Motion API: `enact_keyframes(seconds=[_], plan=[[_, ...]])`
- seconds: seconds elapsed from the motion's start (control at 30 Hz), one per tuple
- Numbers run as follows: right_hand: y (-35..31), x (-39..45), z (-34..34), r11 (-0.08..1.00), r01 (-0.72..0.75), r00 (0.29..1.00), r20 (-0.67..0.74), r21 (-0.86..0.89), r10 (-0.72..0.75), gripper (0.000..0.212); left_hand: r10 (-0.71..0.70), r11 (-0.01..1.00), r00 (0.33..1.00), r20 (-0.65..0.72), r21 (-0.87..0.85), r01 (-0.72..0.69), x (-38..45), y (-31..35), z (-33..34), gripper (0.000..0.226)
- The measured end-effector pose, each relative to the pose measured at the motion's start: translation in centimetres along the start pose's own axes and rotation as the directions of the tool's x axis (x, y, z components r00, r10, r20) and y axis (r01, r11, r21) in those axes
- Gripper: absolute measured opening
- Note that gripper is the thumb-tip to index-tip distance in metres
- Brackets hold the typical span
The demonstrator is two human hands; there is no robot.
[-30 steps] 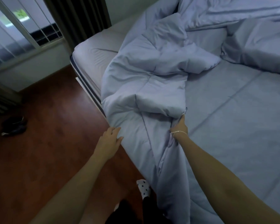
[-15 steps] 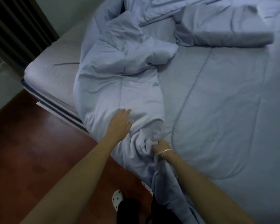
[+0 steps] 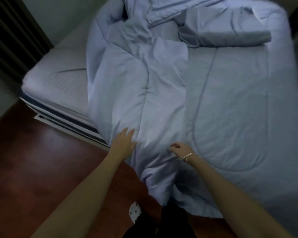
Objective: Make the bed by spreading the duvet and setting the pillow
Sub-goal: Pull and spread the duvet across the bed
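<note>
Dim room: reddish wooden floor [image 3: 41, 169] (glossy), dark curtain [image 3: 12, 35], pale wall [image 3: 62, 12].

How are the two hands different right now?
The left hand lies open and flat with fingers spread on the duvet; the right hand is curled, pinching a fold of it. The right wrist wears a thin string bracelet; the left wrist is bare. Both touch the duvet near the bed's edge.
</note>
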State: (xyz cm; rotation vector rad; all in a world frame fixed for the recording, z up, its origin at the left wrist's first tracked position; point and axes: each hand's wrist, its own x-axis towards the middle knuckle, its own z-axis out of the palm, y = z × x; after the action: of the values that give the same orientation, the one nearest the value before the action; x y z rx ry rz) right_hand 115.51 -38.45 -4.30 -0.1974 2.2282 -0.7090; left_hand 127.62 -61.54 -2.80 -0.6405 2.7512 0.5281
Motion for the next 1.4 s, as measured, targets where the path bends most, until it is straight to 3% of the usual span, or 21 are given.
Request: enact_keyframes(seconds=[0.37,0.7,0.87,0.93,1.1,1.27,1.4], plan=[[-12.7,4.0,1.5,0.972,0.225,0.964,-0.161,0.070,-0.212,0.061,-0.024,1.000,0.990,-0.140,0.006,0.025,2.8,-7.8,-6.8,0.059],[-20.7,23.4,-3.6,0.997,0.078,0.944,-0.322,-0.008,-0.077,0.105,0.030,0.999,0.998,-0.061,-0.012,-0.031,15.0,-12.9,-8.8,0.057],[-22.8,30.7,-3.7,0.991,-0.048,0.956,-0.294,-0.126,0.009,0.112,0.021,0.999,0.999,-0.043,-0.048,-0.023,18.9,-15.6,-10.5,0.056],[-22.4,32.3,-2.3,0.970,-0.076,0.967,-0.255,-0.231,0.015,0.107,0.036,0.999,0.998,-0.051,-0.038,-0.038,20.0,-16.8,-11.1,0.055],[-21.9,32.3,0.9,0.945,-0.016,0.961,-0.265,-0.325,-0.075,0.054,0.032,0.996,0.995,-0.097,-0.081,-0.039,22.7,-18.8,-12.0,0.053],[-21.5,27.2,0.9,0.971,-0.042,0.980,-0.197,-0.235,-0.005,0.040,0.114,0.990,0.978,-0.175,-0.065,-0.127,26.3,-16.5,-12.2,0.051],[-19.5,21.3,2.5,0.953,-0.156,0.985,-0.109,-0.259,0.131,0.032,0.318,0.947,0.928,-0.195,0.024,-0.319,29.0,-12.5,-11.6,0.049]])
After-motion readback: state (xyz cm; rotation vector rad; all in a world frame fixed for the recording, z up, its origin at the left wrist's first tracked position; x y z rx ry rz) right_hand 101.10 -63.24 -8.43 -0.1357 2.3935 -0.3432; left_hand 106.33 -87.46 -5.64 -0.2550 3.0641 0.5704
